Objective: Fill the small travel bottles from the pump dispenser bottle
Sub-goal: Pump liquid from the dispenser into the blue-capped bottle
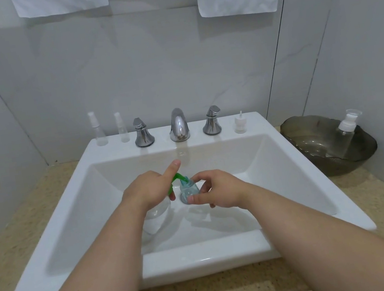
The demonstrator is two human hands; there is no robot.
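Since my left hand [148, 192] wraps the pump dispenser bottle [155, 216] from above, I can make out only its clear lower body below the knuckles and the green spout [178, 176] poking out past the fingers. The neck and most of the pump head are hidden. Behind the small travel bottle [189, 188] the drain [184, 199] is half covered.

The spout runs from under my left index finger [173, 167] down and rightward, its tip at the travel bottle's mouth. That little bottle stands roughly upright, mouth uppermost, tinted bluish; how full it is I cannot tell.

My left fingers curl round the dispenser's top while the index finger lies straight along the pump head. My right hand [218, 189] pinches the travel bottle, thumb [195, 198] on its near side and fingertips on the far side, over the sink [292, 179] basin. Both forearms reach in from the near edge.
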